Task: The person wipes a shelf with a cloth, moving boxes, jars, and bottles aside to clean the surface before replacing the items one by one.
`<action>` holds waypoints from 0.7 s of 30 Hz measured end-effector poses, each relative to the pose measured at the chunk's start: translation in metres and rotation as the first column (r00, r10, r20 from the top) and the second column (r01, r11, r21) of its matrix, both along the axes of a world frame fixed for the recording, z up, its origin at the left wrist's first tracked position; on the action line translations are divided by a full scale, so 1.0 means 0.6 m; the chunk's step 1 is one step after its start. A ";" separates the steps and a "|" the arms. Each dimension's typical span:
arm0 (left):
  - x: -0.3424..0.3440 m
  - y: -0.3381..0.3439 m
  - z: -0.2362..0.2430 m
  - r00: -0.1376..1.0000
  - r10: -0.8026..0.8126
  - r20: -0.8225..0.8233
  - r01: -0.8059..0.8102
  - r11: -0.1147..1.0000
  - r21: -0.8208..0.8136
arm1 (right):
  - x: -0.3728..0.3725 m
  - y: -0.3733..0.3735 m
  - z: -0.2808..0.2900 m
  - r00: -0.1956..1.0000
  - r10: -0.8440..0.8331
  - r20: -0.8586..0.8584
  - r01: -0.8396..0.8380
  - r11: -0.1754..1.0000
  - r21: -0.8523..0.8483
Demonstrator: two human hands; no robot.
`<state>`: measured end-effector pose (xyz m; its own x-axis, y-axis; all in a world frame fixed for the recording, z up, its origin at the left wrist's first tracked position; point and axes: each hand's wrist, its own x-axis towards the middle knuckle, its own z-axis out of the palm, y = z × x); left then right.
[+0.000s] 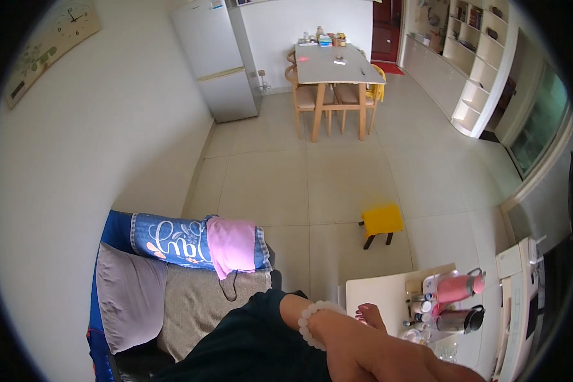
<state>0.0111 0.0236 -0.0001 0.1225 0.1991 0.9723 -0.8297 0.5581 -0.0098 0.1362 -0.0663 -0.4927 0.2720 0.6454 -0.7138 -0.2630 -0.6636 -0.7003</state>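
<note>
My left hand (pixel 407 361), a white bead bracelet at its wrist and a dark sleeve behind it, reaches across the bottom of the view; its fingers are cut off by the edge. Behind it, a few curled, pink-nailed fingertips of my right hand (pixel 369 316) show; what they hold, if anything, is hidden. Both are near a small cream table (pixel 370 290). On its right stand a pink kettle (pixel 455 288), a steel pot with a black top (pixel 455 321) and several small containers (pixel 420 307).
A sofa (pixel 197 305) with cushions and a blue bolster is at lower left. A yellow-topped stool (pixel 381 219) stands mid-floor. Farther back are a dining table (pixel 328 67) with chairs, a fridge (pixel 219 95) and white shelving (pixel 477 76). A white cabinet (pixel 509 267) lines the right.
</note>
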 end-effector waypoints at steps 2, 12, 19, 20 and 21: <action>0.011 0.032 0.003 0.998 -0.045 -0.048 0.044 0.999 -0.013 | 0.005 0.060 0.005 0.998 0.060 0.000 -0.060 0.995 0.074; 0.070 0.316 -0.093 0.988 0.008 -0.157 0.077 0.847 0.526 | 0.048 0.260 -0.078 0.996 0.022 -0.091 -0.012 0.995 0.100; -0.017 0.670 -0.325 0.211 0.719 -0.663 0.255 0.614 0.747 | 0.084 0.293 -0.100 0.985 -0.168 0.034 0.171 0.959 -0.224; -0.042 0.713 -0.372 0.089 0.774 -0.627 0.223 0.598 0.770 | 0.086 0.294 -0.094 0.980 -0.198 0.034 0.199 0.936 -0.289; -0.073 0.747 -0.415 -0.046 0.814 -0.580 0.192 0.577 0.794 | 0.085 0.288 -0.091 0.975 -0.219 0.030 0.215 0.911 -0.351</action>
<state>-0.0325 0.4716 -0.2490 0.9858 0.1414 -0.0902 0.1353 -0.3525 0.9260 0.1873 0.1062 -0.5471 0.3693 0.2798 -0.8862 -0.4339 -0.7913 -0.4307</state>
